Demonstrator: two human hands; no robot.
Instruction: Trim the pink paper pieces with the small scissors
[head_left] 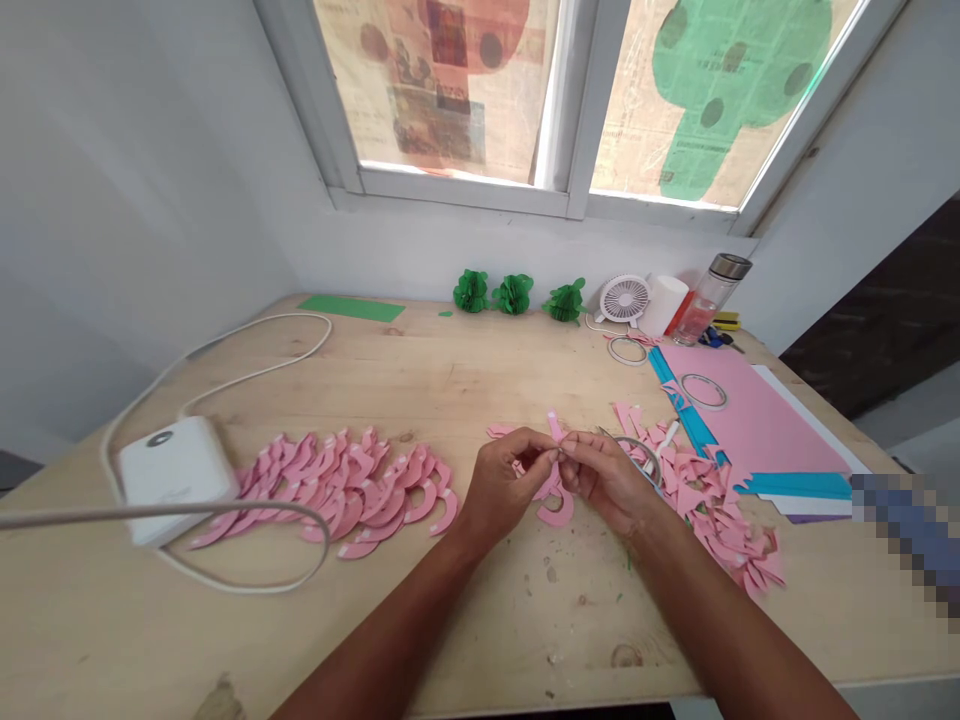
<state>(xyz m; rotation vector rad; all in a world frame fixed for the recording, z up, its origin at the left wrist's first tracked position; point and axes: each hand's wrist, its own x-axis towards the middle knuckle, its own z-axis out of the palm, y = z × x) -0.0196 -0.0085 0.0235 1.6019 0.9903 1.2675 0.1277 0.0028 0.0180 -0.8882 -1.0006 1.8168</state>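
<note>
Where the wooden worktop (540, 640) comes nearest, bits of debris lie on pale, knotted grain. Farther in, near the middle, the left hand (504, 480) and right hand (606, 478) meet, each narrowed to a pinch at a pink paper hook (556, 512) with a whitish tip; whatever sits between the fingertips is too small to tell. Working well here would mean a light nail-edge touch, bracing the paper close to the pinch so that the thin curve neither creases nor tears. To the left, matching flat, smooth crescents (382, 490) overlap like scales beside a white box (180, 470); to the right, angular pink offcuts (720, 520) lie in a loose, jagged heap. Beyond them, a tape ring (703, 391) rests on a broad pink sheet (780, 410). At the far edge stand ruffled green paper balls (514, 294), a small fan (624, 298) and a clear bottle (709, 300).
</note>
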